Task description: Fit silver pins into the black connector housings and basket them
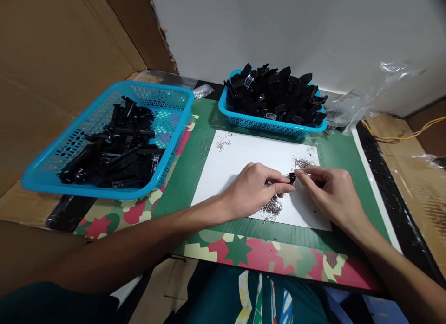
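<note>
My left hand (pixel 256 187) is closed in a pinch on a small black plastic part (pixel 291 177) above a white sheet (pixel 244 159). My right hand (pixel 329 189) meets it from the right, fingers pinched together at the same part; whether it holds a tiny metal piece I cannot make out. A small heap of thin metal springs (pixel 272 207) lies on the sheet just under my left hand. Another scatter of springs (pixel 302 163) lies just beyond my right fingers.
A blue basket (pixel 174 124) with long black parts stands at the left. A second blue basket (pixel 265 125), heaped with black parts, stands at the back. A green mat (pixel 195 152) lies under the sheet, over a patterned cloth (pixel 272 256). Clear plastic bags (pixel 351 108) and cardboard flank the table.
</note>
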The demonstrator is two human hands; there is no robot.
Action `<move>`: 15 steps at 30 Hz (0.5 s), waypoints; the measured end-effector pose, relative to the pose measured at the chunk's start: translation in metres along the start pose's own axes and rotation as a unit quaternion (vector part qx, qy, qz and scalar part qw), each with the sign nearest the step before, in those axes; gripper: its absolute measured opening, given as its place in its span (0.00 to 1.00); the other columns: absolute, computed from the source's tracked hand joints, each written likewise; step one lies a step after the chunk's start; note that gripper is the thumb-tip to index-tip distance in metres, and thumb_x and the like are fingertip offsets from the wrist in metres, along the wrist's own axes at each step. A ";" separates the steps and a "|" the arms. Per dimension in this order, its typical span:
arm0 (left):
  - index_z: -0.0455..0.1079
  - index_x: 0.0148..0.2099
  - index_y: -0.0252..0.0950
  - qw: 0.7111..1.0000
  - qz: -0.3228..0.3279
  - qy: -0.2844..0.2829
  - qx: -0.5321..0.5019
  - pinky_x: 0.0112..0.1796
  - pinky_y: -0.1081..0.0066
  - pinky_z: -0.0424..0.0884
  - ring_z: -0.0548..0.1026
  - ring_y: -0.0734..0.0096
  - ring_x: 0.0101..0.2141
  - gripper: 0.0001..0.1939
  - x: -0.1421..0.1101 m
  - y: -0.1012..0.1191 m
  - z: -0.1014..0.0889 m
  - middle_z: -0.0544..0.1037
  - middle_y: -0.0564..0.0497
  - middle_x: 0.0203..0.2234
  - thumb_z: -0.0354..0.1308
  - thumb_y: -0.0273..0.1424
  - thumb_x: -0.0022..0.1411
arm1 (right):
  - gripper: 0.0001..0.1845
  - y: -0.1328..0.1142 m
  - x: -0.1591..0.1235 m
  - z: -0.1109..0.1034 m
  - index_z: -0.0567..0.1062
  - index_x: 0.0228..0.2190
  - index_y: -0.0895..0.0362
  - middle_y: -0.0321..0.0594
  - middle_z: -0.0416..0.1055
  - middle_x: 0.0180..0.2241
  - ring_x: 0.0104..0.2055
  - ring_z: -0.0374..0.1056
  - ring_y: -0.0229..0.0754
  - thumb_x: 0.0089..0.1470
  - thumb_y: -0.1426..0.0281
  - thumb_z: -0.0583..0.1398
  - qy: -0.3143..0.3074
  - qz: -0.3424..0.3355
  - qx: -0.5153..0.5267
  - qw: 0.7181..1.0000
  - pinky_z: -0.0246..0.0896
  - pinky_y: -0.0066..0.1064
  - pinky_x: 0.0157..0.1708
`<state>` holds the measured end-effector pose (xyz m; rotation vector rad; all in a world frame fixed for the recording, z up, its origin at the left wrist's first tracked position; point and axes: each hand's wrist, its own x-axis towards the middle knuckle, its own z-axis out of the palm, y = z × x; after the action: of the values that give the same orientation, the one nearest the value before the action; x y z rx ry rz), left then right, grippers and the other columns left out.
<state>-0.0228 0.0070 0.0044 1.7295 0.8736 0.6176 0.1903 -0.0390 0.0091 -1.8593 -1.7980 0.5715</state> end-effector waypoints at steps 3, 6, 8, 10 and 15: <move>0.85 0.43 0.33 1.000 -0.012 -0.011 -0.015 0.30 0.71 0.70 0.79 0.67 0.29 0.11 0.001 -0.001 -0.002 0.85 0.46 0.28 0.67 0.35 0.65 | 0.19 0.001 0.000 -0.004 0.85 0.33 0.57 0.40 0.79 0.25 0.24 0.69 0.42 0.64 0.57 0.61 0.013 0.003 0.001 1.000 0.55 0.32 0.22; 0.85 0.43 0.34 0.999 -0.026 -0.015 -0.024 0.29 0.71 0.70 0.78 0.69 0.28 0.11 0.002 -0.002 -0.003 0.84 0.47 0.27 0.66 0.35 0.65 | 0.15 0.004 0.002 -0.008 0.84 0.36 0.56 0.39 0.79 0.28 0.25 0.69 0.41 0.65 0.62 0.60 0.064 -0.011 0.037 0.997 0.59 0.32 0.24; 0.85 0.44 0.34 0.999 -0.034 -0.018 -0.022 0.30 0.71 0.71 0.78 0.69 0.28 0.11 0.003 -0.002 -0.004 0.85 0.47 0.27 0.66 0.35 0.65 | 0.14 0.006 0.004 -0.012 0.84 0.41 0.54 0.42 0.81 0.36 0.33 0.74 0.44 0.67 0.64 0.59 0.093 -0.043 0.065 0.993 0.66 0.34 0.31; 0.85 0.45 0.33 0.999 -0.039 -0.018 -0.017 0.31 0.70 0.72 0.79 0.69 0.28 0.12 0.003 -0.003 -0.005 0.85 0.47 0.28 0.67 0.36 0.64 | 0.14 0.008 0.006 -0.015 0.83 0.46 0.52 0.45 0.79 0.45 0.44 0.76 0.48 0.67 0.65 0.58 0.109 -0.085 0.073 0.988 0.70 0.36 0.38; 0.85 0.45 0.32 0.999 -0.037 -0.017 -0.018 0.32 0.70 0.73 0.79 0.68 0.29 0.12 0.004 -0.002 -0.006 0.85 0.46 0.28 0.66 0.34 0.64 | 0.07 0.007 0.008 -0.016 0.85 0.39 0.51 0.42 0.80 0.41 0.42 0.78 0.46 0.64 0.67 0.64 0.169 -0.092 0.096 0.977 0.74 0.38 0.44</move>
<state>-0.0256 0.0143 0.0046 1.6632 0.8942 0.5491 0.2058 -0.0322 0.0177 -1.5337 -1.6051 0.3239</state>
